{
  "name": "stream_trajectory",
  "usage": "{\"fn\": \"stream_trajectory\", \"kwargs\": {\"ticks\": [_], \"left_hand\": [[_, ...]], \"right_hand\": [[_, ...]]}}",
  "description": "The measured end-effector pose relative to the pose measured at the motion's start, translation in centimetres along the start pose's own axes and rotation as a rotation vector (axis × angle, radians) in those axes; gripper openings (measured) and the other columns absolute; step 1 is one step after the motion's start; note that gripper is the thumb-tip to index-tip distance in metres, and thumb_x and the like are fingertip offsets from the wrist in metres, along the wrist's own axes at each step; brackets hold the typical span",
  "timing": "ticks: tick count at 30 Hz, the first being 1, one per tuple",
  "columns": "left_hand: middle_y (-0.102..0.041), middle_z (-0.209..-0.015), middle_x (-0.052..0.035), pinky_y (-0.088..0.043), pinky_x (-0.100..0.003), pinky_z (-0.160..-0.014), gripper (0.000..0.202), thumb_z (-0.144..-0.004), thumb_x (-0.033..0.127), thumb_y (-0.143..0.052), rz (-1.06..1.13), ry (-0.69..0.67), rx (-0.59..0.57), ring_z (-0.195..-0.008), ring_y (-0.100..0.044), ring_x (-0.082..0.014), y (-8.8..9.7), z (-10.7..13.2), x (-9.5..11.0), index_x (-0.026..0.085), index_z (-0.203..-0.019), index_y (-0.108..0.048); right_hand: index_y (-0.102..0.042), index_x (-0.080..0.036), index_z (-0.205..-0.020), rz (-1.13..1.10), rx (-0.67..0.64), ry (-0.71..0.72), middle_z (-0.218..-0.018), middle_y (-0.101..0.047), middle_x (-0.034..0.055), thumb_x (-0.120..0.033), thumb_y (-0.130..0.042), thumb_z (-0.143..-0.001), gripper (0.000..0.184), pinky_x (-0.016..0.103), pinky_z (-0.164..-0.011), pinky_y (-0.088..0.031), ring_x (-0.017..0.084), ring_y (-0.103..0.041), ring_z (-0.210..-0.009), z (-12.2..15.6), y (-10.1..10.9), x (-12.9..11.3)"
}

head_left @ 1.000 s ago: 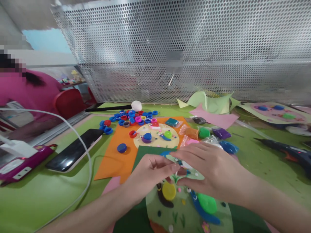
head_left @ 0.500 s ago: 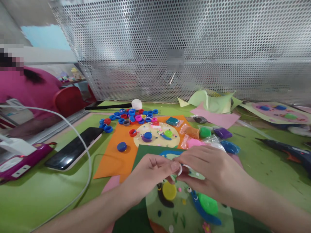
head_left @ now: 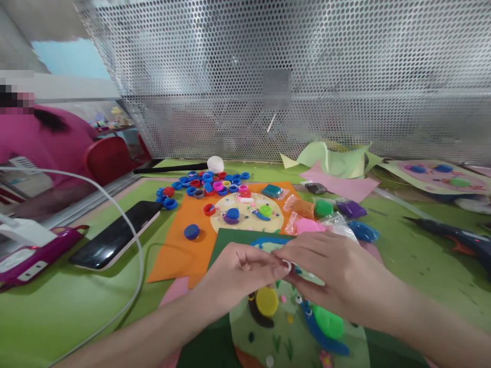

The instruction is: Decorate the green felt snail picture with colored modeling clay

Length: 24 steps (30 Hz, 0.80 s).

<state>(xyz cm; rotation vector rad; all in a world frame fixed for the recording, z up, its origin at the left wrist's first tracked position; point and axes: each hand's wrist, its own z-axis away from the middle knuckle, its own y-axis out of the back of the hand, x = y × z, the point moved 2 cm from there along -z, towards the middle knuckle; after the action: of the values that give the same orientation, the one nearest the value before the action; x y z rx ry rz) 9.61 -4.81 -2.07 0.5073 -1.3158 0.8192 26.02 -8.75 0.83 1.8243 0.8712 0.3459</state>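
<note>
Head: hands [head_left: 238, 268] [head_left: 337, 276] pinch white bit [head_left: 287, 265] (phone [head_left: 115, 235] apart).

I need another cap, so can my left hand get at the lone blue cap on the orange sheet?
Probably yes: the blue cap lies bare on the orange sheet, just ahead of the left hand, with nothing between, though that hand is pinching a small white piece.

A perforated metal screen [head_left: 268, 76] stands along the far edge of the green table [head_left: 46, 317] and fills most of the view — even light glints off it. Left of it a red chair [head_left: 109, 161] stands below a pale blue wall [head_left: 57, 59], with what may be a cluttered shelf [head_left: 115, 125] just beside.
</note>
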Motion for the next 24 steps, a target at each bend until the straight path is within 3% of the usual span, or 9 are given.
{"fn": "stream_trajectory", "kwargs": {"ticks": [11,24], "left_hand": [[-0.072,-0.078,-0.0027,-0.043,-0.020,-0.063,0.020,-0.072,0.037,-0.071,0.017,0.058,0.003,-0.063,-0.058,-0.0097,0.5,-0.4,-0.7,0.020,-0.081,-0.074],[-0.068,-0.063,0.0009,-0.039,-0.015,-0.055,0.016,-0.066,0.033,-0.076,0.093,0.067,0.031,-0.056,-0.054,-0.0058,0.5,-0.5,-1.1,0.017,-0.066,-0.072]], "right_hand": [[-0.059,-0.012,-0.107,0.051,-0.019,0.032,-0.088,-0.068,0.0084,-0.023,-0.036,-0.092,0.029,0.030,-0.060,-0.051,0.017,-0.063,-0.075,0.0,-0.1,0.0],[-0.063,-0.012,-0.099,0.087,-0.011,0.077,-0.079,-0.068,0.0063,-0.021,-0.025,-0.095,0.040,0.028,-0.052,-0.048,0.016,-0.063,-0.066,-0.5,0.6,-0.8]]}}
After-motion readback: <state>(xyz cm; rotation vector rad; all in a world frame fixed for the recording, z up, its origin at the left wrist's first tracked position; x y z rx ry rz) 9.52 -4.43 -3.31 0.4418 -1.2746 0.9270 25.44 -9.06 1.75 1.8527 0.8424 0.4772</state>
